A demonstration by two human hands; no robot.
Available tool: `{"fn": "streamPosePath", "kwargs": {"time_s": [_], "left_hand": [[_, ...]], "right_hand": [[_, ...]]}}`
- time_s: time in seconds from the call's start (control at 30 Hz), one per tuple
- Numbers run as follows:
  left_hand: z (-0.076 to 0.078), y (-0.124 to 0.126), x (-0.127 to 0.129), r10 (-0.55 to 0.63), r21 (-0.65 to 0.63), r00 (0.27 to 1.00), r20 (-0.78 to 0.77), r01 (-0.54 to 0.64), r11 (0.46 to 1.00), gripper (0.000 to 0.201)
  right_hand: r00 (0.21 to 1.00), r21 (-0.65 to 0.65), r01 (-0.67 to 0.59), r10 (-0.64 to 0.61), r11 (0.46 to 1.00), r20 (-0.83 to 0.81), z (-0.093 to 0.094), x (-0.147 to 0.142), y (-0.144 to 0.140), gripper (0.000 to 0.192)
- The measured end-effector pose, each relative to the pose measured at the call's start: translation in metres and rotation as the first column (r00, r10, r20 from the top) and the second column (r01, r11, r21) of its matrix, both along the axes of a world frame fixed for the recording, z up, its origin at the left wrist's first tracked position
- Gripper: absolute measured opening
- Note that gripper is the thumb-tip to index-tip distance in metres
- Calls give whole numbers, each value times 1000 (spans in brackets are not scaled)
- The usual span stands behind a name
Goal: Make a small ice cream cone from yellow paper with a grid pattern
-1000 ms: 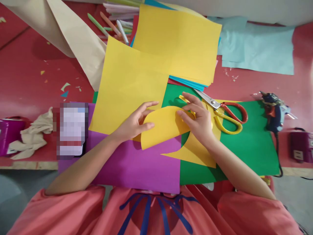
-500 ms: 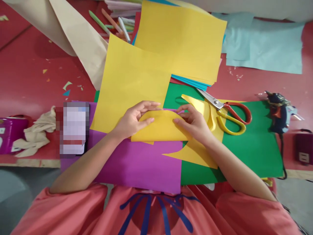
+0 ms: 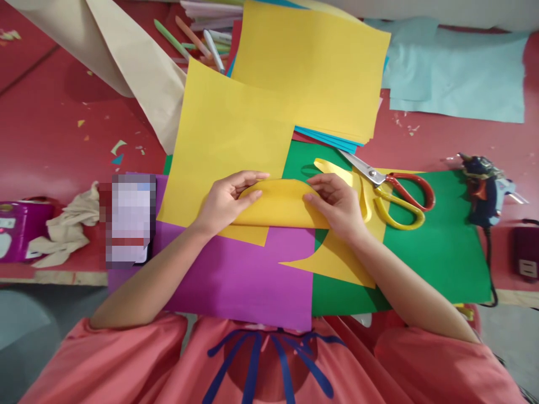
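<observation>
While folded over on itself, the yellow paper piece [image 3: 278, 206] shows a rounded top edge and a straight fold along its near side, approx. a half-disc. It lies over the purple sheet [image 3: 236, 280] and the edge of a big yellow sheet [image 3: 223, 140], w/ the green sheet [image 3: 429, 247] to its right. Left hand [image 3: 225, 202] pinches its left end, thumb on top; right hand [image 3: 337, 205] pinches the right end. Scissors [image 3: 391, 188] lie just beside the right hand.
</observation>
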State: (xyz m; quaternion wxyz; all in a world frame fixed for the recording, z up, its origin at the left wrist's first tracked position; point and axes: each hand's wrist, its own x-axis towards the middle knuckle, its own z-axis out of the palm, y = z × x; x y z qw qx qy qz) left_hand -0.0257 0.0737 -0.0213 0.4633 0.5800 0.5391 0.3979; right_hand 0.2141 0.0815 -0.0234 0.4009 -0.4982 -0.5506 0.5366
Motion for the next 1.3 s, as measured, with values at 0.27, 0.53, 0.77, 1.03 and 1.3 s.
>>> {"fn": "streamPosePath", "kwargs": {"time_s": [0.27,0.53,0.77,1.03,1.3], "left_hand": [[-7,1,-1,-30,64,1000,1,30,997,29],[-4,2,-1,11,106,1000,10,-12,994,25],[-6,3,-4,131,219,991,19,-132,967,28],[-7,3,-4,157,227,987,-38,-144,963,26],[-5,2,-3,131,191,989,-62,-117,975,23]], "right_hand": [[998,-2,-20,20,1000,-65,-5,2,3,22],[995,-65,4,-11,998,-104,0,4,6,26],[1000,-73,0,-2,997,-27,-1,10,9,21],[1000,-52,16,-15,999,27,-1,9,7,19],[992,-104,-106,112,989,53,6,10,8,22]]}}
